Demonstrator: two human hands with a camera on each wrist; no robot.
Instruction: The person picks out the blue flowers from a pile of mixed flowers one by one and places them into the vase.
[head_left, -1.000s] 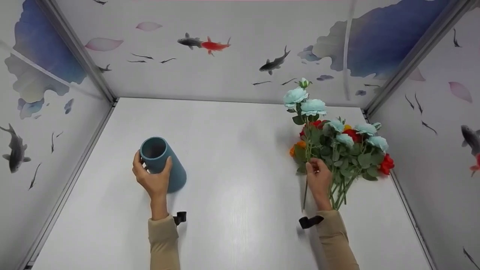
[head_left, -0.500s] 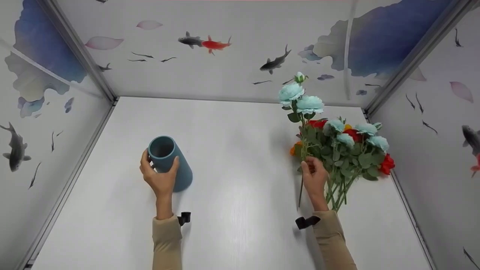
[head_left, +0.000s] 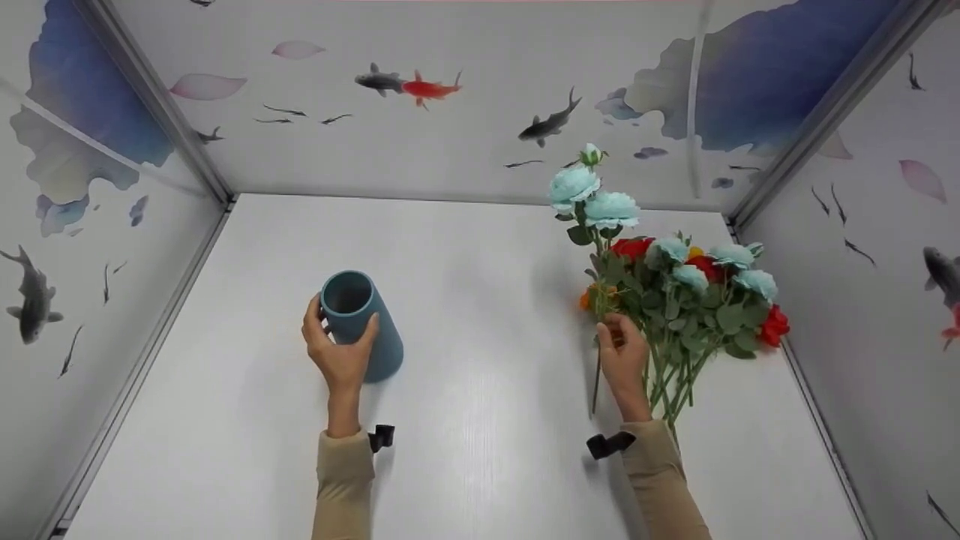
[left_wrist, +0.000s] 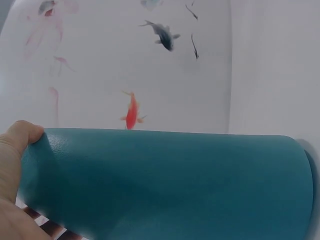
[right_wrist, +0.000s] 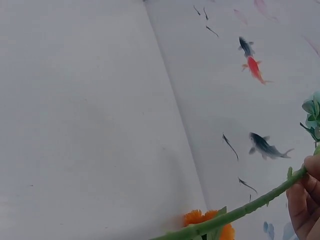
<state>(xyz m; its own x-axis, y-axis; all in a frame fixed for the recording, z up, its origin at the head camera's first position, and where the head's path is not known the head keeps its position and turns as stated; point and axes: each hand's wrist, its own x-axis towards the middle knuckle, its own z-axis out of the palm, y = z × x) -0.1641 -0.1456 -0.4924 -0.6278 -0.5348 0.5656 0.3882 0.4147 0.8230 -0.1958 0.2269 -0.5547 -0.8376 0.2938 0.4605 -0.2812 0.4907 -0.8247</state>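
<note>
A tall teal vase [head_left: 385, 341] stands on the white table, its round mouth facing up toward the head camera. My left hand [head_left: 343, 358] grips it near the rim, thumb on one side and fingers round the other; in the left wrist view the vase [left_wrist: 170, 182] fills the lower half. My right hand [head_left: 624, 358] pinches the green stem [right_wrist: 240, 212] of a flower spray with pale blue blooms [head_left: 611, 210]. That spray is held upright, its stem's lower end pointing toward the front of the table.
Beside the right hand lies a bunch of flowers [head_left: 697, 315] with red, orange and pale blue heads, stems toward the front. White panels printed with fish [head_left: 551, 124] wall the table [head_left: 480, 450] at the back and both sides.
The vase has shifted right across the table in my left hand's grip. My right hand has moved slightly left with the pale blue flower spray, drawing it away from the bunch.
</note>
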